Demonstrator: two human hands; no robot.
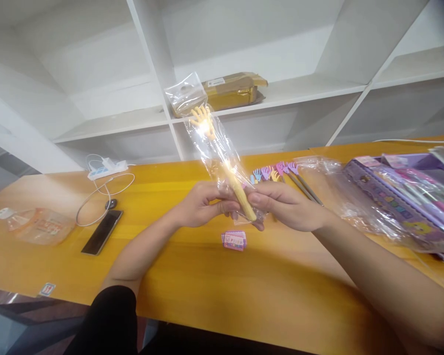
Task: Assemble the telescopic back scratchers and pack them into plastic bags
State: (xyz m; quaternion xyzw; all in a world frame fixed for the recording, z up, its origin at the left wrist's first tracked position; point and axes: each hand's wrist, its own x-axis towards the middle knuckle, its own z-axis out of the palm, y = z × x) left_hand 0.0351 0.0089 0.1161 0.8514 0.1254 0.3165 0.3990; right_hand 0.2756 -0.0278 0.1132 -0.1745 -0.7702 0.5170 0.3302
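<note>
A yellow back scratcher (234, 180) with a hand-shaped head lies inside a clear plastic bag (194, 143), tilted with its head up and to the left. My left hand (205, 204) closes on the bag beside the lower handle. From the other side, my right hand (281, 203) pinches the bag near the handle's end. Just below the hands, a small stack of pink and purple cards (234, 240) lies on the table. Behind my right hand are several back scratchers (276, 172) in blue, purple, yellow and pink, partly hidden.
A purple display box (377, 190) of packaged items stands at the right, with clear plastic bags (355, 212) beside it. At the left are a phone (102, 232), a power strip (107, 169) with cable and an orange-printed plastic bag (40, 225). A cardboard package (229, 93) sits on the shelf.
</note>
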